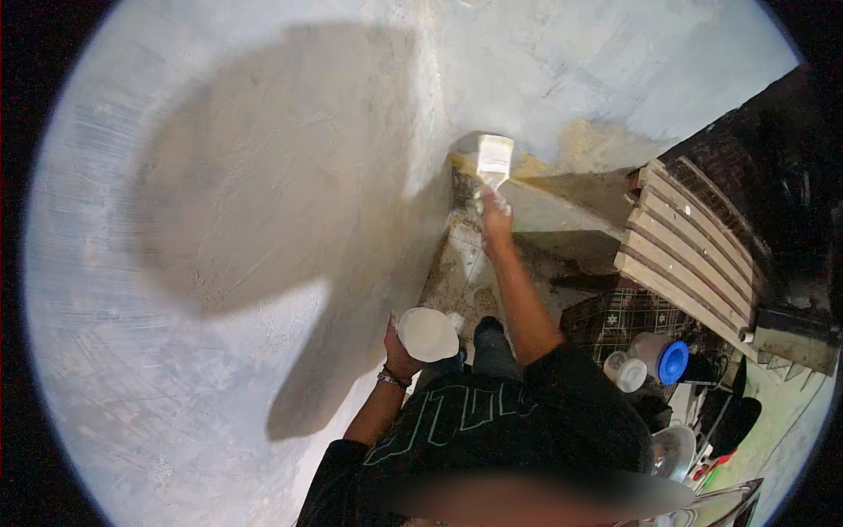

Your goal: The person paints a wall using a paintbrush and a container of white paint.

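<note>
A wide paintbrush (496, 156) is gripped by its handle in my right hand (495, 220), the arm stretched forward. Its bristle end points up at the lower part of the far wall (562, 70), close to the corner; whether it touches cannot be told. White paint smears my right fingers. Low in front of my body, my left hand (401, 353) is closed around the side of a round container of white paint (428, 334). The fingers beneath the container are hidden.
The left wall (176, 369) rises close beside me, carrying a large shadow. At right stands a slatted wooden rack (689, 237). Below it are a lidded white tub (625, 372), a container with a blue rim (673, 362) and assorted utensils (716, 430). A tiled floor (461, 263) shows ahead.
</note>
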The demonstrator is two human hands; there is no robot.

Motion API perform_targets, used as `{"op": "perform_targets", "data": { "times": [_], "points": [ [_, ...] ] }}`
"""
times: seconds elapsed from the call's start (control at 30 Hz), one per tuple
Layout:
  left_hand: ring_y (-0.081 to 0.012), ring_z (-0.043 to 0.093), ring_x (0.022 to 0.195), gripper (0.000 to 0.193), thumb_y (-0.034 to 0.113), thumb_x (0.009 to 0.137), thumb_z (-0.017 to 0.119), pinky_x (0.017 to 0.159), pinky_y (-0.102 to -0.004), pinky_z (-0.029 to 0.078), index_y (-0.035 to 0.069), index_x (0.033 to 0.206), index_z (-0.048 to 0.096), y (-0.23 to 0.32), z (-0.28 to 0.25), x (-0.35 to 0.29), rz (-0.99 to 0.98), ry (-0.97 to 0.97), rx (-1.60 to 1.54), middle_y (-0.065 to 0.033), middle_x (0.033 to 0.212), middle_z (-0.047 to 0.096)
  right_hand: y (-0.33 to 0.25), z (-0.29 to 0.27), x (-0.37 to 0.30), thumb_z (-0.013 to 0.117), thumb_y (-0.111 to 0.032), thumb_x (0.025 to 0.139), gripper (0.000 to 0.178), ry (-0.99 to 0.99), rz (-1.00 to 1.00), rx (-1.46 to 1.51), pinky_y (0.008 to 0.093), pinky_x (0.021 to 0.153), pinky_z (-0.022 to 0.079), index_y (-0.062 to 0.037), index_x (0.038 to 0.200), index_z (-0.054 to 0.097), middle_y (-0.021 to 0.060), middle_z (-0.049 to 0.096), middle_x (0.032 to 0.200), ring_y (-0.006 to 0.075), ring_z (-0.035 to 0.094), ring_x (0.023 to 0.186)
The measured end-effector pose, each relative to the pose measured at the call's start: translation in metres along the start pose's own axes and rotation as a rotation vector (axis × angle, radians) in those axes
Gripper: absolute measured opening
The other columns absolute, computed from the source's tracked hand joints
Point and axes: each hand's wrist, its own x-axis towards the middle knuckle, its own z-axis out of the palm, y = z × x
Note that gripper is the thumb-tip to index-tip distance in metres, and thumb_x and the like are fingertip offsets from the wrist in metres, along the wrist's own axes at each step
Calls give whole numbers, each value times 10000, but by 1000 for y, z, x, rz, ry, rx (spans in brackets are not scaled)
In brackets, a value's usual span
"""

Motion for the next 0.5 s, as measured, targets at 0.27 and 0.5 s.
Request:
{"op": "perform_targets", "data": {
  "times": [0.27,0.5],
  "points": [
    [-369,451,1143,762,673,814,245,966,-550,321,78,1261,409,-1,-12,-6,-23,48,-69,-177,1242,471,-7,11,36,495,-323,854,344,-2,-548,-788,437,661,452,-44,1051,540,207,601,760,379,594,734],
    [-356,472,1124,736,658,822,245,953,-541,340,86,1251,420,-2,-15,-4,19,39,-49,-158,1226,489,73,-21,88,515,-342,821,396,-207,-216,-1333,442,790,455,-46,1084,537,202,623,830,354,599,823]
  ]
}}
